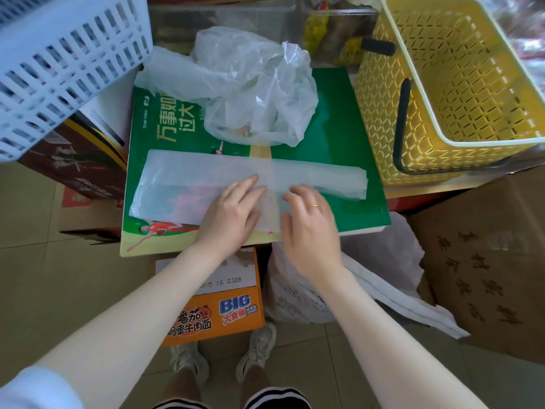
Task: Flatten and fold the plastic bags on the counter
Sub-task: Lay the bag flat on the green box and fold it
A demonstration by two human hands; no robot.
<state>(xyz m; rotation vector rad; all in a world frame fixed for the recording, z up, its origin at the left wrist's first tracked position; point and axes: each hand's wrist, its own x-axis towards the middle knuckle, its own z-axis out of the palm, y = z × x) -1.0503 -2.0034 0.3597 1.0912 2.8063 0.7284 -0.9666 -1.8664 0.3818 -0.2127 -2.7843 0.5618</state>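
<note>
Broadly, a green printed carton serves as the tabletop, and everything else is placed against it. Right of the carton stands a yellow lattice basket with a black handle; over the carton's far left corner hangs a pale blue slotted basket. Below the carton's near edge sits an orange noodle box, with a white printed bag beside it on the tiled floor, and a brown cardboard box stands off the carton's near right corner.

On the far part of the carton lies a heap of crumpled clear plastic bags. Across the carton's middle, a flattened clear plastic bag is spread out, its far part a long folded strip that reaches almost to the carton's right edge.

Near the carton's front edge, the left hand lies flat on the flattened bag with straight fingers pressing it down. Just beside it, the right hand, wearing a gold ring, has its fingertips bent down onto the plastic; whether they pinch it I cannot tell.
</note>
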